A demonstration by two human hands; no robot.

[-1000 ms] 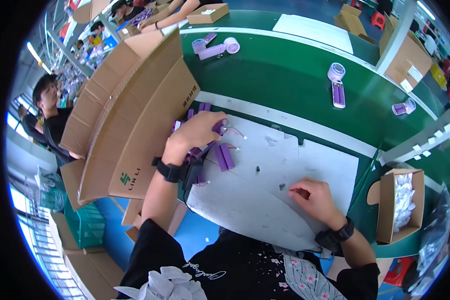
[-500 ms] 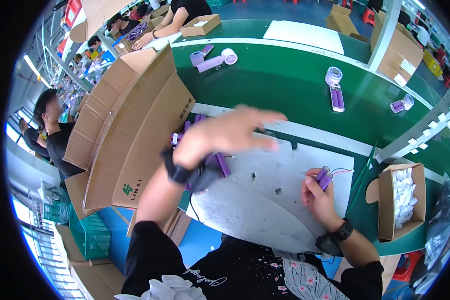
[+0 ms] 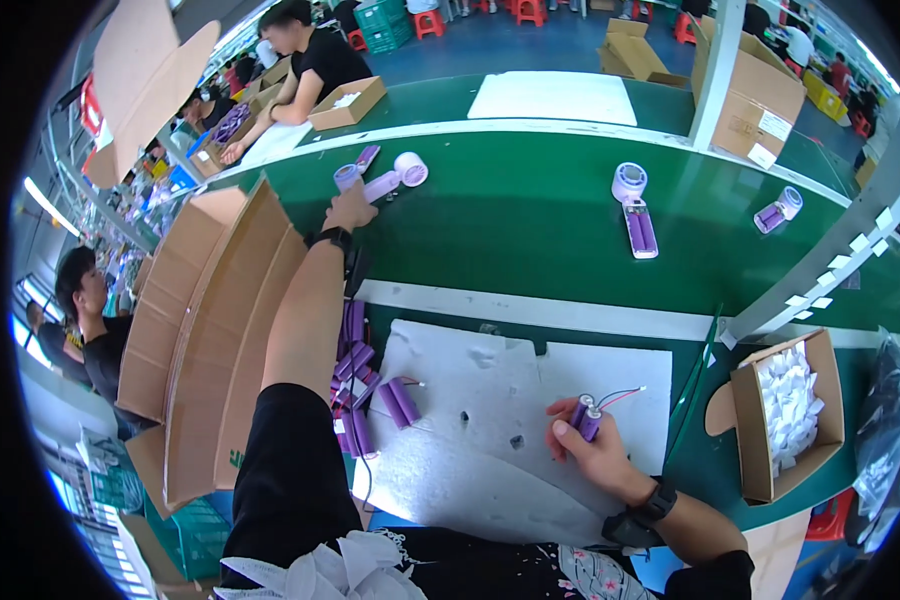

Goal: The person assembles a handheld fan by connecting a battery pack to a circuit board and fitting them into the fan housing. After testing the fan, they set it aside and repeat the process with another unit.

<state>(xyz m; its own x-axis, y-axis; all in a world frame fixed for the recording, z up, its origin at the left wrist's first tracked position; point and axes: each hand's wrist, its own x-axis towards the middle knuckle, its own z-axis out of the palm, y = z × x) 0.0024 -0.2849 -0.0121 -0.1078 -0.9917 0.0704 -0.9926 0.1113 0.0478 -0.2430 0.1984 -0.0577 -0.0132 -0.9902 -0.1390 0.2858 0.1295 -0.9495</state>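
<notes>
My left arm is stretched out to the far left, over the green surface. My left hand (image 3: 350,209) is at two purple-and-white handheld fans, beside the handle of one fan (image 3: 381,186) and just below the round head of another fan (image 3: 347,177). Its fingertips are partly hidden, so whether they grip a fan does not show. My right hand (image 3: 600,450) is closed round a purple two-cell battery pack (image 3: 588,420) with red and black wires, above the grey-white work sheet (image 3: 490,390). Several more purple battery packs (image 3: 355,375) are heaped at the sheet's left edge, one pack (image 3: 398,403) lying on it.
Two more fans, an open-backed fan (image 3: 638,228) and a smaller fan (image 3: 776,214), lie farther right. A carton of white pieces (image 3: 790,410) stands at the right, near a slanted post (image 3: 820,265). A tall open carton (image 3: 220,330) borders the left side. A person (image 3: 315,75) sits across.
My left hand has moved from above the sheet out to the fans at the far left. My right hand still holds the battery pack over the sheet. The whole view has shifted.
</notes>
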